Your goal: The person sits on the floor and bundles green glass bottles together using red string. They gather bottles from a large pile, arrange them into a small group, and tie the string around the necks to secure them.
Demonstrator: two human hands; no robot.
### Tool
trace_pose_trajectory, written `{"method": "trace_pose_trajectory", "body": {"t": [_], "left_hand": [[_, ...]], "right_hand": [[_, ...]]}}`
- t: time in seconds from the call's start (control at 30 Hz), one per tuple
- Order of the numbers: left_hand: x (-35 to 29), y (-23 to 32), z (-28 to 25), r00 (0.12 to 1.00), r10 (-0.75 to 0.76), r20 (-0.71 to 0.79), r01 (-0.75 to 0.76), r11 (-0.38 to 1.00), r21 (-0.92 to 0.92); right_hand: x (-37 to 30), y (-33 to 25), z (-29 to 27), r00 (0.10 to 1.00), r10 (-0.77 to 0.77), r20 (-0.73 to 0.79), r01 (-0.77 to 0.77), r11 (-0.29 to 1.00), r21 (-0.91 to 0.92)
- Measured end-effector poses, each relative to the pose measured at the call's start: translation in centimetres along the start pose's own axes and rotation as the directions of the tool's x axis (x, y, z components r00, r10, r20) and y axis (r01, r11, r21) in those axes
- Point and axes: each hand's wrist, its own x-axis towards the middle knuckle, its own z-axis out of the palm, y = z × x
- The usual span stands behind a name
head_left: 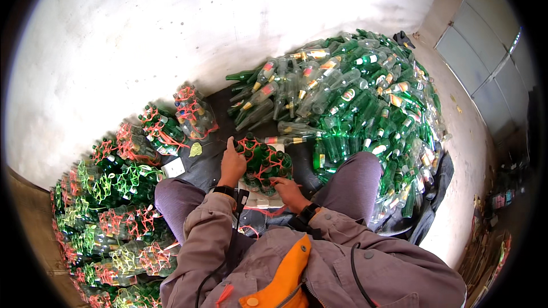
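Between my knees stands a bundle of upright green glass bottles (266,162), laced around their necks with red string (264,169). It rests on a pale block or board (260,201), of which only the edges show. My left hand (233,166) is at the bundle's left side, one finger pointing up and the others curled in at the red string. At the near right corner, my right hand (290,194) pinches the string between thumb and fingers. Loose red string trails below the bundle, toward my lap.
A large heap of loose green and clear bottles (354,97) fills the right, on a dark sheet (208,165). Bundles tied with red and yellow-green string (114,217) crowd the left. A white box (173,167) and a yellow leaf (196,149) lie between. A pale wall (171,23) stands behind.
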Motion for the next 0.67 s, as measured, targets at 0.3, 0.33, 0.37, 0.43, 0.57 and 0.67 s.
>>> {"method": "trace_pose_trajectory", "body": {"t": [0.3,0.33,0.37,0.43,0.57,0.67], "left_hand": [[-5.4,8.2,-1.0,0.816,0.578,0.005,-0.563,0.793,0.231],[-6.2,8.2,-0.5,0.804,0.590,0.077,-0.594,0.788,0.161],[-7.0,7.7,0.2,0.800,0.552,0.234,-0.597,0.773,0.217],[-8.8,6.2,1.6,0.789,0.484,0.379,-0.602,0.731,0.320],[-8.8,6.0,2.2,0.753,0.504,0.423,-0.650,0.672,0.356],[-8.2,5.0,3.6,0.746,0.503,0.436,-0.663,0.625,0.413]], "right_hand": [[0.4,0.2,-1.0,0.994,-0.105,-0.017,0.098,0.969,-0.226],[0.9,1.2,-0.9,0.992,-0.128,-0.003,0.124,0.966,-0.228],[1.3,2.3,-0.8,0.989,-0.150,0.007,0.148,0.962,-0.230],[1.9,3.2,-0.6,0.974,-0.226,-0.005,0.214,0.930,-0.299],[2.1,3.0,0.0,0.959,-0.280,-0.042,0.242,0.888,-0.391],[2.3,3.4,-0.1,0.937,-0.348,-0.029,0.298,0.840,-0.452]]}}
